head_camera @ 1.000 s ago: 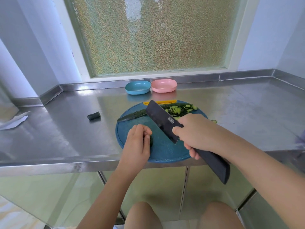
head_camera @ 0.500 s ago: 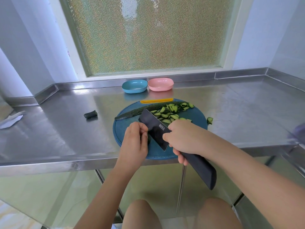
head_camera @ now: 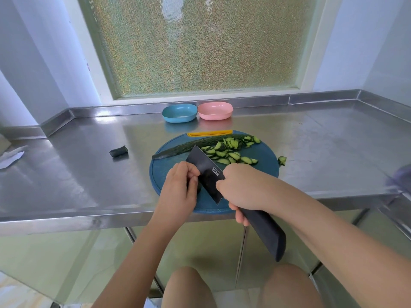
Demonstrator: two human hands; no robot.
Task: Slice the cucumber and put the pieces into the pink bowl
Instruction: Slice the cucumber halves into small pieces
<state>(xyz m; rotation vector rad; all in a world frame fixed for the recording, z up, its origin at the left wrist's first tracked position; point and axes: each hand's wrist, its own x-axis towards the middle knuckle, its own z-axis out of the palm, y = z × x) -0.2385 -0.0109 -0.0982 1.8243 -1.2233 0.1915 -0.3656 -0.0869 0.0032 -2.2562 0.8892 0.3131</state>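
On the blue board (head_camera: 165, 172), your left hand (head_camera: 179, 193) curls its fingers (head_camera: 189, 171) over a mostly hidden cucumber piece (head_camera: 199, 188); your right hand (head_camera: 241, 188) grips the knife (head_camera: 206, 173). Tuck them clear of its edge and cut straight down. Slices (head_camera: 229, 152) lie beyond; the pink bowl (head_camera: 215, 111) stands farther back.

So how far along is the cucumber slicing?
Partly done: a pile of slices lies on the blue cutting board. In hand: the left hand holds a cucumber piece, mostly hidden, beside the black knife gripped by the right hand. Left: the long cucumber half is uncut, and the pink bowl shows no pieces yet.
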